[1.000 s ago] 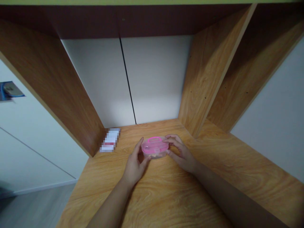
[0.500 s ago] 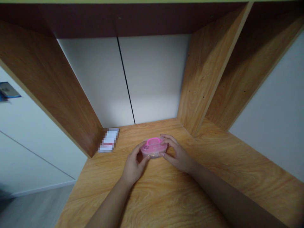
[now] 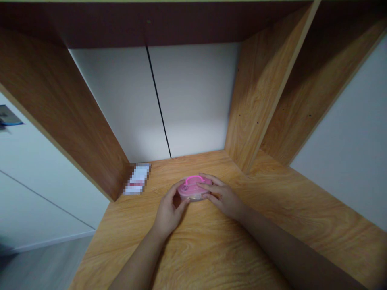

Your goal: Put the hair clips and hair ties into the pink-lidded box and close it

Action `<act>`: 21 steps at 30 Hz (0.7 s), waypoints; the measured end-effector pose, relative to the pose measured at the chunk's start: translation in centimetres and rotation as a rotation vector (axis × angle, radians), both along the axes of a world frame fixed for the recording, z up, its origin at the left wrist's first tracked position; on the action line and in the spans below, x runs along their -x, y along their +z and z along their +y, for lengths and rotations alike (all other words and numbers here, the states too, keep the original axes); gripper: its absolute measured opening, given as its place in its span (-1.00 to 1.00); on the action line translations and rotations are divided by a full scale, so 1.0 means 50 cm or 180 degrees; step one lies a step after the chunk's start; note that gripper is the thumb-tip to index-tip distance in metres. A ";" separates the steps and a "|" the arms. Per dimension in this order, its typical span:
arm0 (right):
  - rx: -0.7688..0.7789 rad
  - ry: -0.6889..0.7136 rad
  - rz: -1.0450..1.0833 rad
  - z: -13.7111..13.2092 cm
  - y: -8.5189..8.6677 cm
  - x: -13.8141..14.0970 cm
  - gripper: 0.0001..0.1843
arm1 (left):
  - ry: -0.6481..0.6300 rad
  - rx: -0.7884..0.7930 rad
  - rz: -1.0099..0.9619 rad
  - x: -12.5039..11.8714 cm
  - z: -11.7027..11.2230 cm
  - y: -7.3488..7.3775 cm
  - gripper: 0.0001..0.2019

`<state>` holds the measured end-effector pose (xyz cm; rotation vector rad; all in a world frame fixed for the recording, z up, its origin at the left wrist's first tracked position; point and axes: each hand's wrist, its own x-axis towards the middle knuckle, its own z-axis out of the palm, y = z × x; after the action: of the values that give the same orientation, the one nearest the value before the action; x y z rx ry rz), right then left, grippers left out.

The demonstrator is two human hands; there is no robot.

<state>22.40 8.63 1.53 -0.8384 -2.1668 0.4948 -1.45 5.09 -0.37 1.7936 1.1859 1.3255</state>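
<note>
A small oval plastic box (image 3: 192,187) with a pink lid, a bright pink handle and a see-through base sits on the wooden desktop. My left hand (image 3: 169,209) is closed round its left end, thumb at the front and fingers along the side. On the right end lies my right hand (image 3: 224,197), its fingers over the lid and the thumb low at the front corner. What the box holds is too unclear to name. The lid is on, and the handle stands up at the back.
A blurred white item with a red band (image 3: 137,179) lies at the back left of the desktop (image 3: 211,249). Wooden side panels (image 3: 260,92) and a white back panel (image 3: 190,100) enclose the far side. Grey floor (image 3: 51,262) shows at lower left.
My right hand has shifted slightly left, and its fingers now reach further over the lid. My left hand keeps its hold on the box. The view has moved a little.
</note>
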 end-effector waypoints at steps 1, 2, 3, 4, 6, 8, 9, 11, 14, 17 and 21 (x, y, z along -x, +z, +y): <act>-0.0009 0.0008 0.0026 0.000 -0.001 0.000 -0.54 | 0.0002 -0.0001 -0.0007 0.000 0.000 0.000 -0.47; -0.0014 0.0010 0.0050 0.001 -0.002 0.001 -0.54 | 0.0000 0.0000 -0.0014 -0.001 0.000 0.001 -0.47; -0.0021 0.0006 0.0071 0.001 -0.004 0.001 -0.54 | 0.0000 -0.0005 -0.0022 -0.001 0.000 0.002 -0.48; -0.0027 -0.0005 0.0088 0.002 -0.006 0.001 -0.55 | 0.0002 -0.0013 -0.0027 -0.001 0.000 0.002 -0.48; -0.0041 -0.0018 0.0101 0.003 -0.010 0.002 -0.56 | 0.0009 -0.0027 -0.0026 -0.002 0.000 0.003 -0.48; -0.0056 -0.0001 0.0112 0.003 -0.012 0.002 -0.56 | 0.0015 -0.0032 -0.0037 -0.002 -0.001 0.003 -0.49; -0.0056 0.0012 0.0121 0.004 -0.013 0.002 -0.56 | 0.0018 -0.0029 -0.0052 -0.002 -0.001 0.003 -0.49; -0.0051 0.0034 0.0149 0.004 -0.015 0.003 -0.55 | 0.0014 -0.0016 -0.0077 -0.002 -0.001 0.002 -0.49; -0.0047 0.0031 0.0204 0.004 -0.018 0.004 -0.56 | 0.0000 -0.0009 -0.0072 -0.002 0.000 0.002 -0.50; -0.0056 0.0035 0.0259 0.004 -0.020 0.006 -0.57 | -0.0002 -0.0058 -0.0071 -0.005 -0.001 0.005 -0.50; -0.0012 0.0013 0.0289 0.000 -0.013 0.009 -0.57 | 0.0002 -0.0148 0.0059 -0.011 -0.009 0.022 -0.46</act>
<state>21.95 8.62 0.90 -0.7944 -2.0863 0.5208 -0.92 4.64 0.73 1.8421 1.1743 1.3498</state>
